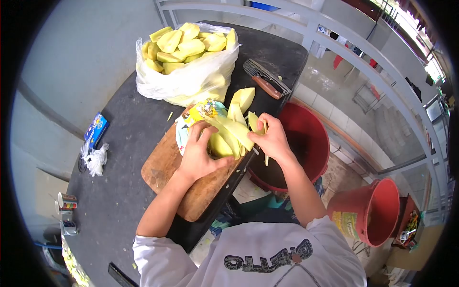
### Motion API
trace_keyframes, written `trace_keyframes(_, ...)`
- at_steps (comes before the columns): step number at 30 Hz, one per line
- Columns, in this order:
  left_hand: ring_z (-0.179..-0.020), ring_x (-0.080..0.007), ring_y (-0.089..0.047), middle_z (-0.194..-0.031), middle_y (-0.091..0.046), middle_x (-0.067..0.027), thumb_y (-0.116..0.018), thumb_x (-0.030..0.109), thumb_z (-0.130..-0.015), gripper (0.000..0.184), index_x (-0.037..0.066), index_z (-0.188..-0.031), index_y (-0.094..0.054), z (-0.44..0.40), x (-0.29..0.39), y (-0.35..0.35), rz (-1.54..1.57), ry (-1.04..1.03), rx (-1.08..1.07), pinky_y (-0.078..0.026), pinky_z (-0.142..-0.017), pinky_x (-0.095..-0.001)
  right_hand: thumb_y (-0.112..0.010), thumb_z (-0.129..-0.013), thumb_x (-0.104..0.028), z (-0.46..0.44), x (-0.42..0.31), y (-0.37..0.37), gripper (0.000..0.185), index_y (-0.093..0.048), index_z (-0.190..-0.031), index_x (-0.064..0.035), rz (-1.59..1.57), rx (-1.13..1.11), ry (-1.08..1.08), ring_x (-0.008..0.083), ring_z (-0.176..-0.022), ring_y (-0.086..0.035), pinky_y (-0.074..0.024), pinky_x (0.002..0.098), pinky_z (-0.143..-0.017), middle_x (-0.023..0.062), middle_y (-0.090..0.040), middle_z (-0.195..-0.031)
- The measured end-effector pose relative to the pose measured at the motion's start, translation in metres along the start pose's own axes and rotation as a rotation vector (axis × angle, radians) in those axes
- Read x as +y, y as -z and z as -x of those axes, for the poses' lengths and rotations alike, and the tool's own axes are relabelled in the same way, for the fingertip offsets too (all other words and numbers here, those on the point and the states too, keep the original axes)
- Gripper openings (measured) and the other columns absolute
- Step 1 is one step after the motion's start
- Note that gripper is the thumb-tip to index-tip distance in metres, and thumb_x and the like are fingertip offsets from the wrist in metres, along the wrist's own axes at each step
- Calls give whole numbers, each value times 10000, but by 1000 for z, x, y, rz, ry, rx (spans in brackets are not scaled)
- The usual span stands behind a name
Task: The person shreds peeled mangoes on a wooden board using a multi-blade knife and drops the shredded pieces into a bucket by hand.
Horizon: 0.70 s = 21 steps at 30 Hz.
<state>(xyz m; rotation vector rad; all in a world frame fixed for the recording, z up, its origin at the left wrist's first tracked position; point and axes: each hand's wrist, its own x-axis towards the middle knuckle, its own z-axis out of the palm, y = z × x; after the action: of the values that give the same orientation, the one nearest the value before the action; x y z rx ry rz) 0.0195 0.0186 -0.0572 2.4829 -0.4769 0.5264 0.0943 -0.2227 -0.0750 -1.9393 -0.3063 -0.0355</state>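
Pale yellow-green slices of fruit (233,131), which look like peeled green mango, are heaped on a patterned yellow and light-blue plate or wrapper (201,111) on the wooden cutting board (162,162). My left hand (198,153) curves its fingers and thumb around slices at the near side of the heap. At the board's right edge, my right hand (272,138) pinches thin fruit strips, with one strip hanging below the fingers. A larger fruit piece (243,99) lies just beyond the heap.
A white plastic bag (201,81) full of fruit pieces stands at the back. Near it lie a wooden-handled knife (267,87) and a metal grater-like blade. One red bucket (313,138) is beside the table, another red bucket (382,210) farther right. Cups (67,201) stand at left.
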Motion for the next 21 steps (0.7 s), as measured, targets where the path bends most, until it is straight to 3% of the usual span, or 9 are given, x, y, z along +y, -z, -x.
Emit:
trace_keyframes(3, -1266, -407, -546, -1343, -544, -214, -974, 359, -585, 834, 39, -1263, -608, 1, 1, 2, 43, 23, 25, -480, -1070, -493, -815, -763, 34, 0, 1, 2, 406, -435, -787, -103, -355, -65, -79, 58, -741, -496, -432, 273, -628, -31, -473, -817)
trace_keyframes(4, -1259, -400, -553, -1335, -546, -212, -979, 336, -580, 822, 37, -1249, -607, 1, 1, 2, 41, 16, 40, -490, -1058, -483, -815, -763, 34, -1, -2, 3, 406, -435, -787, -103, -351, -66, -81, 58, -741, -496, -432, 273, -628, -31, -473, -817)
trace_keyframes(7, -1250, -398, -556, -1329, -542, -210, -979, 331, -576, 843, 35, -1258, -582, 2, 0, 0, 41, 11, 57, -491, -1053, -482, -779, -781, 143, -1, -11, 3, 457, -420, -802, -138, -597, -118, -84, 138, -866, -667, -555, 302, -741, -48, -499, -834)
trace_keyframes(10, -1246, -399, -556, -1338, -532, -210, -972, 311, -575, 865, 36, -1280, -553, 1, 4, 4, 81, 57, 59, -492, -1050, -481, -793, -773, 121, 0, -24, -1, 453, -422, -797, -137, -711, -173, -113, 101, -823, -615, -511, 273, -701, -51, -488, -820)
trace_keyframes(11, -1246, -399, -556, -1338, -532, -210, -972, 311, -575, 865, 36, -1280, -553, 2, 3, 4, 81, 61, 58, -492, -1050, -481, -793, -773, 121, -1, -24, -5, 453, -422, -797, -137, -712, -176, -116, 101, -823, -615, -511, 273, -701, -51, -488, -820)
trace_keyframes(13, -1265, -414, -536, -1343, -521, -217, -961, 292, -572, 893, 36, -1313, -531, 3, 2, 2, 93, 72, 54, -490, -1052, -494, -825, -751, 49, -5, -26, -11, 420, -440, -789, -115, -270, -172, -10, 86, -765, -539, -452, 272, -663, -27, -486, -782)
trace_keyframes(16, -1296, -438, -505, -1371, -508, -227, -945, 304, -584, 867, 40, -1310, -550, 1, 8, 3, 55, 86, 96, -477, -1068, -514, -848, -724, -24, 0, -44, -14, 400, -458, -789, -86, -23, -149, 23, 98, -727, -476, -410, 297, -642, 8, -483, -751)
trace_keyframes(21, -1338, -461, -470, -1408, -502, -230, -937, 366, -604, 834, 62, -1305, -603, -2, 7, 5, -86, -27, 23, -465, -1089, -541, -846, -725, -44, 1, -49, -17, 337, -525, -823, -66, -34, -208, 79, 114, -746, -505, -427, 315, -661, 36, -514, -756)
